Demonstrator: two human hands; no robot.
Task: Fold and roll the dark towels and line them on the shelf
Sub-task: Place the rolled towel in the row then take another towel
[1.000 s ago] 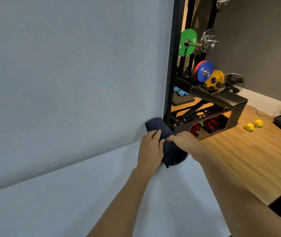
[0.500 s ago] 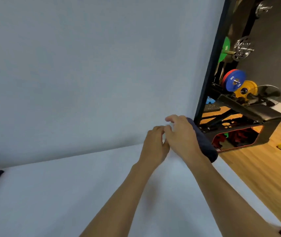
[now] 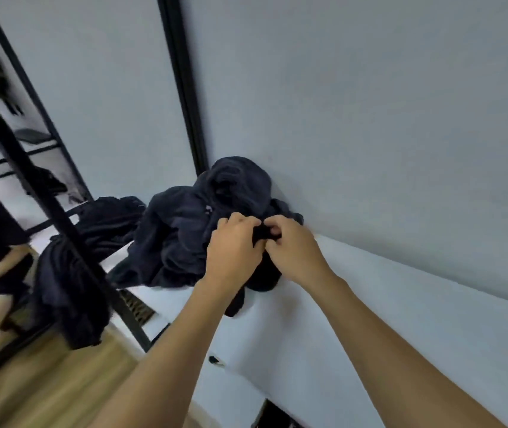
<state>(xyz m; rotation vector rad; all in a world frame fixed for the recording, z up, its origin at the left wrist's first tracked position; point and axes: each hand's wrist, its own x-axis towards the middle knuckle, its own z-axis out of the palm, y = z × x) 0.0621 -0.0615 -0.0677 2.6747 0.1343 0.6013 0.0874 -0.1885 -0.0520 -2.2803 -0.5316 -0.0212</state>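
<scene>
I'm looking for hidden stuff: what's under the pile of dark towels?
The white shelf shows beneath the pile of dark towels. Whatever lies deeper inside is covered.

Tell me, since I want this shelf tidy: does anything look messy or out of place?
Yes. The towels lie in a crumpled, unrolled heap on the shelf against the wall, one end drooping over its front edge. The left hand and right hand pinch a fold.

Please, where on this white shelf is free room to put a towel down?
Free: the bare shelf right of the towel pile, between the wall and the right forearm. Crowded: the left end, where the pile meets the black post, and the spot where left hand and right hand grip a towel.
</scene>
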